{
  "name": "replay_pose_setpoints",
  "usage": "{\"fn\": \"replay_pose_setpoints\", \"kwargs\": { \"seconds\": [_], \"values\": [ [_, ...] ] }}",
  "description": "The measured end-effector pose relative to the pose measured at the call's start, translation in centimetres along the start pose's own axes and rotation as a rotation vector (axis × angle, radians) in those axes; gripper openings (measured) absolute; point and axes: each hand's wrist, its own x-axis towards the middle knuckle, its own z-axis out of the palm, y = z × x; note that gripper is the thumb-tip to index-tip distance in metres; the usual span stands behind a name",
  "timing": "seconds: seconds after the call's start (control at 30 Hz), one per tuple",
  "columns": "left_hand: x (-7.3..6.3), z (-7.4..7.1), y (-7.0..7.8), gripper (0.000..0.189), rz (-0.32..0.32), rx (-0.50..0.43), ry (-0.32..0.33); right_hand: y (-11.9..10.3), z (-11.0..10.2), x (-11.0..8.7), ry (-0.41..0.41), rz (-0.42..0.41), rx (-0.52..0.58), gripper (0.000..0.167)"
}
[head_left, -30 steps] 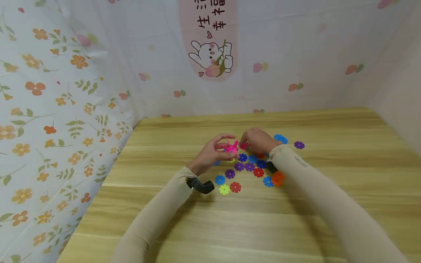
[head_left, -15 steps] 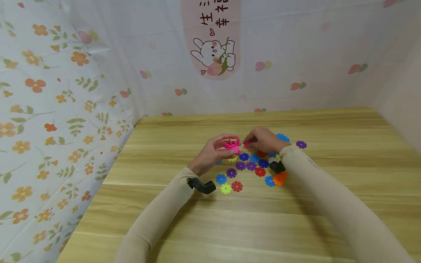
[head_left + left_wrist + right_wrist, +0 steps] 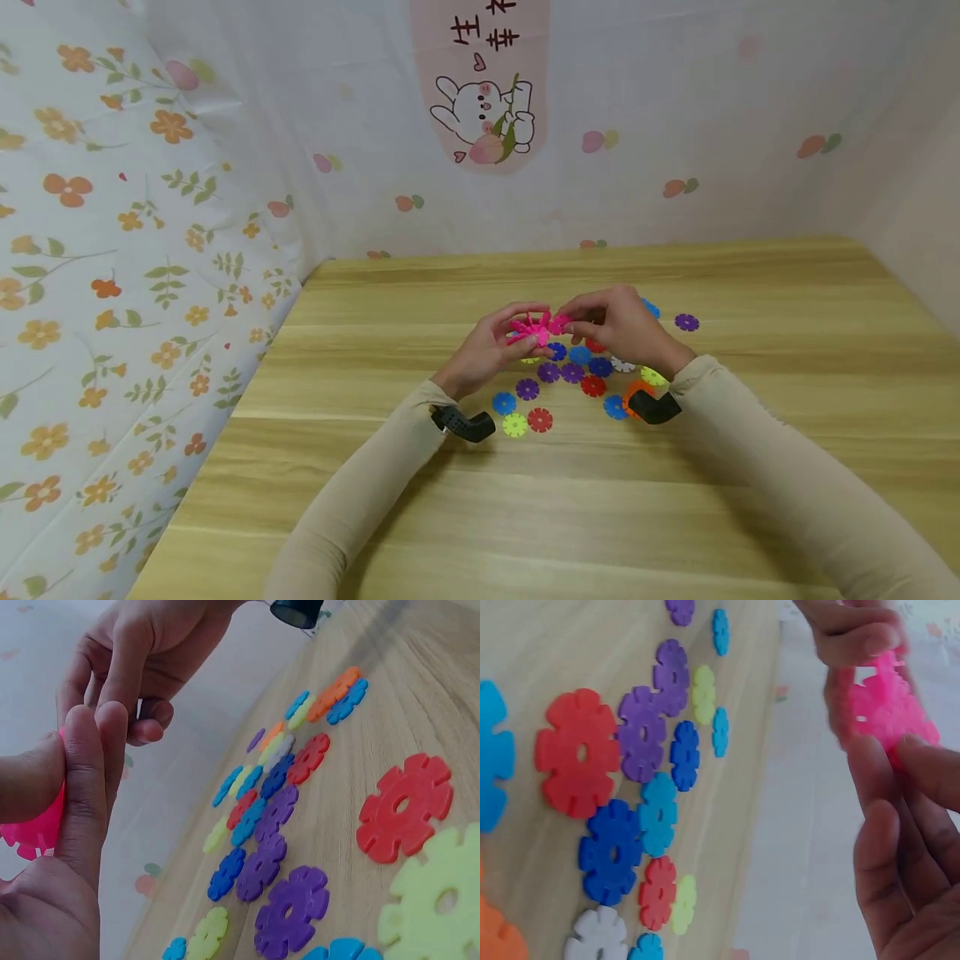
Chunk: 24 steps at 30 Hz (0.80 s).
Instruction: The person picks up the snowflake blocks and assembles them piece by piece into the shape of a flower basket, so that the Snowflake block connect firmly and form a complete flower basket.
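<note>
My left hand (image 3: 487,350) holds a cluster of pink notched flower discs (image 3: 534,331) above the table, thumb on the near side and fingers behind. Close by on the right, my right hand (image 3: 626,329) pinches another pink disc (image 3: 558,323) between thumb and fingertips, against the cluster's right edge. In the right wrist view the pink pieces (image 3: 892,712) overlap between both hands; whether their slots are interlocked I cannot tell. The left wrist view shows only part of the pink plastic (image 3: 34,829), the rest being hidden behind my left fingers.
Several loose discs lie below the hands, among them a red one (image 3: 540,419), a yellow-green one (image 3: 514,425), a purple one (image 3: 527,389) and an orange one (image 3: 637,390). A single purple disc (image 3: 686,322) lies farther right on the wooden table (image 3: 480,517). Patterned cloth (image 3: 360,125) hangs behind.
My right hand has lifted and turned, bringing its pink disc left against the cluster. The left hand keeps its hold and has moved slightly right. The loose discs stay where they were.
</note>
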Motion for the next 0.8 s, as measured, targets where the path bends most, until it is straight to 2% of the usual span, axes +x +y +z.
{"fn": "replay_pose_setpoints", "kwargs": {
  "seconds": [0.2,0.37,0.53,0.63,0.8],
  "values": [
    [-0.2,0.0,0.1,0.046,0.02,0.009,-0.02,0.0,0.6,-0.5,0.053,-0.017,0.031,0.021],
    [-0.2,-0.1,0.2,0.045,0.033,-0.001,-0.01,-0.1,0.8,-0.9,0.086,-0.012,0.07,0.021],
    [-0.2,-0.2,0.2,0.045,0.039,0.006,-0.022,-0.1,1.0,-0.9,0.125,-0.054,0.095,0.019],
    [-0.1,-0.1,0.2,0.046,0.041,0.011,-0.041,-0.1,1.2,-1.0,0.146,-0.108,0.072,0.017],
    [-0.1,0.0,0.2,0.044,0.05,0.008,-0.035,-0.4,1.6,-0.8,0.151,-0.158,0.079,0.014]
  ]
}}
